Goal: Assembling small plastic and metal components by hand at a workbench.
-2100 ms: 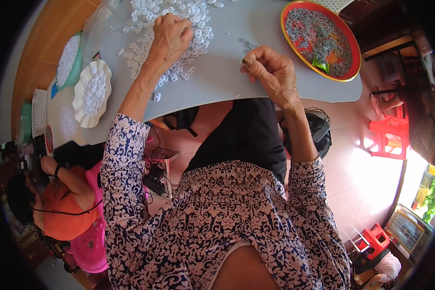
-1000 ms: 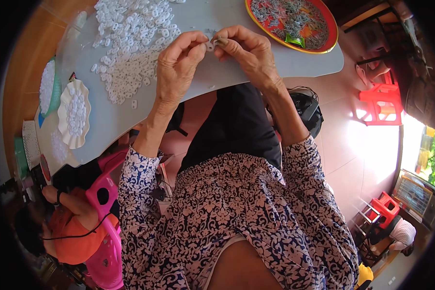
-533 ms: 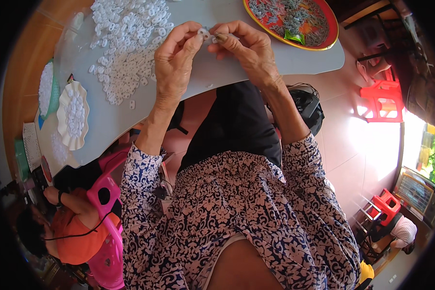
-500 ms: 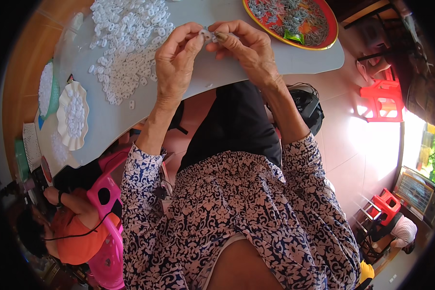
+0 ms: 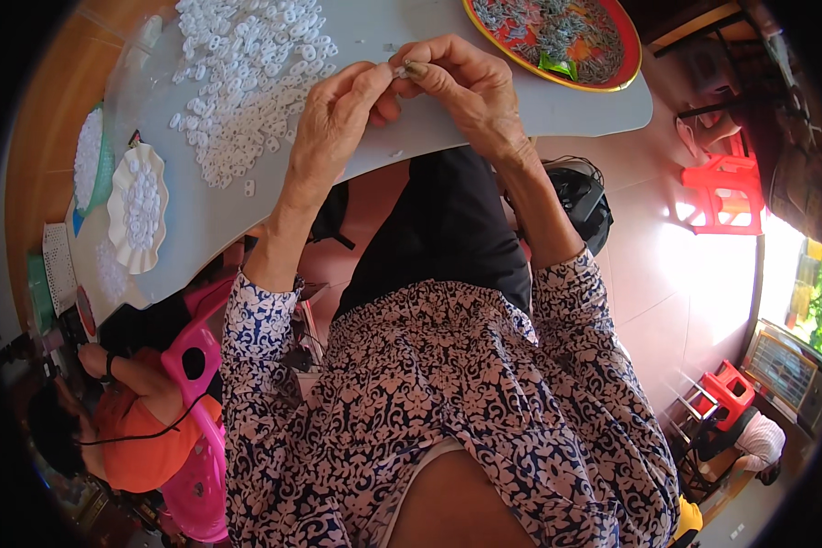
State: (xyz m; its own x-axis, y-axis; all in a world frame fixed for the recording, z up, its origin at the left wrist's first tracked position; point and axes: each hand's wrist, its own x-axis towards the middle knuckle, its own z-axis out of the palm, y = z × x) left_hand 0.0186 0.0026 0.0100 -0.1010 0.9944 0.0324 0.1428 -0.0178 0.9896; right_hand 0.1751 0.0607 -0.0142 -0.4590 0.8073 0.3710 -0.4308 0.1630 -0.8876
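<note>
1. Now the two hands have closed in on each other. About two seconds ago, the left hand [image 5: 338, 110] was over the heap of white pieces [image 5: 247, 55] and the right hand [image 5: 473, 96] was near some little grey bits; at present their fingertips meet above the tabletop [image 5: 598, 111].

2. Half a second ago a pale piece with holes showed plainly at the left fingertips. Since then the left hand has rolled inward, and only a sliver of the small white piece [image 5: 399, 72] peeps out where the hands join.

3. I take this to mean the work has gone from collecting to close handling, with both hands busy on one spot. Whether anything has been joined to the piece, I cannot tell.

4. Left hand: thumb and forefinger are pinched at the small white piece, the back of the hand largely upward, other fingers curled under.

5. Right hand: thumb laid along the bent forefinger, pinching at the same piece from the other side; anything else in its grip is hidden.

6. The red tray [image 5: 626, 44] of grey pieces [image 5: 562, 38] lies beyond the right hand, untouched; the white heap lies just past the left.
</note>
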